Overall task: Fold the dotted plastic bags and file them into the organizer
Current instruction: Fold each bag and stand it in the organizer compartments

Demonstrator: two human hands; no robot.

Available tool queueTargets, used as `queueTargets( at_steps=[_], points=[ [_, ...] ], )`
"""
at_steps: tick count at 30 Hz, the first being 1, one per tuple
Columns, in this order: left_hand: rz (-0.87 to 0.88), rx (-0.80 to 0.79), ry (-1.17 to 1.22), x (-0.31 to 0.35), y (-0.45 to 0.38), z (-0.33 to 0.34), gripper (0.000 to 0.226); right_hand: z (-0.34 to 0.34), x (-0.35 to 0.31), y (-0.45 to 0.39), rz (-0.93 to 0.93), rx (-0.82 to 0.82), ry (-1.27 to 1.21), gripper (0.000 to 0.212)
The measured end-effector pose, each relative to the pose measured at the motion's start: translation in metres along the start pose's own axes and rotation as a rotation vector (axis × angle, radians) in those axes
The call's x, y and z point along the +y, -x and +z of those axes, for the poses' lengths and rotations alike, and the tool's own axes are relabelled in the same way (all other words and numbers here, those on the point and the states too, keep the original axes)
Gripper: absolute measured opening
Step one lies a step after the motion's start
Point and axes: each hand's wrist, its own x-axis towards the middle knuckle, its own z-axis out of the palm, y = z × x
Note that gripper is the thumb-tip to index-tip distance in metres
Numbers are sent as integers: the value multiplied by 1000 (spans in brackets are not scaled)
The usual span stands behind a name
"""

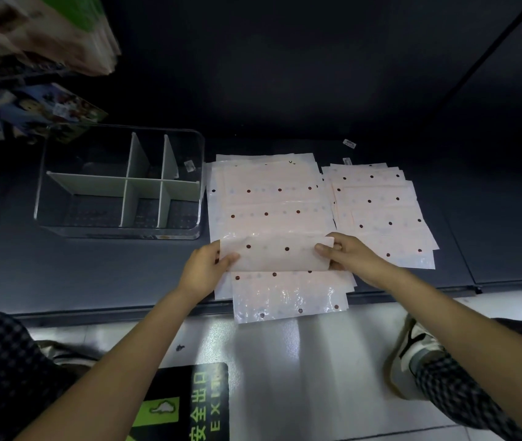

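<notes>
Pink dotted plastic, one folded bag, sits pinched between your hands just above the near end of the main stack: your left hand grips its left edge with thumb on top, your right hand grips the right edge the same way. It looks folded to a narrow strip, perhaps with another fold due. The clear organizer, to the left on the dark shelf, shows no bags in any compartment I can see, so filing has barely begun by my reckoning. A second stack lies just right of the first; both wait. The lowest bag overhangs the shelf's near edge and could slip. White dividers make narrow slots. Hanging packets crowd the far left.
</notes>
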Motion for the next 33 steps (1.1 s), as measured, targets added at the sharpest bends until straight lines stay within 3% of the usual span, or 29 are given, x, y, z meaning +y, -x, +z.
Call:
queueTargets(
  at_steps=[4, 7, 11, 12, 16, 19, 21, 23, 24, 26, 29, 33],
  points=[
    [-66, 58, -53, 2, -5, 5, 30, 14, 10, -15, 44, 309, -12, 30],
    [-83, 159, -141, 10, -2, 13, 38, 20, 10, -21, 77, 365, 94, 27],
    [150, 409, -516, 15, 16, 33, 61, 22, 8, -23, 82, 393, 187, 34],
    [241, 378, -581, 16, 19, 38, 63, 22, 7, -24, 84, 402, 209, 35],
    [428, -44, -906, 3, 21, 53, 72, 25, 5, -26, 92, 420, 280, 35],
    [367, -147, -999, -8, 19, 57, 72, 28, 1, -24, 106, 451, 243, 18],
    [355, -184, -1009, -9, 18, 56, 71, 38, 0, -16, 56, 591, 286, 20],
    [353, -194, -1020, -9, 17, 57, 72, 59, 1, -4, -199, 746, 483, 26],
    [352, -193, -1027, -8, 16, 58, 72, 72, 2, 1, -363, 727, 579, 31],
    [342, -193, -1038, -8, 15, 59, 75, 99, 3, 4, -541, 465, 778, 44],
    [327, -198, -1059, -10, 15, 60, 68, 121, 13, -1, -516, 111, 927, 55],
    [344, -181, -1033, -13, 16, 59, 70, 98, 28, -7, -370, 94, 969, 61]
  ],
)
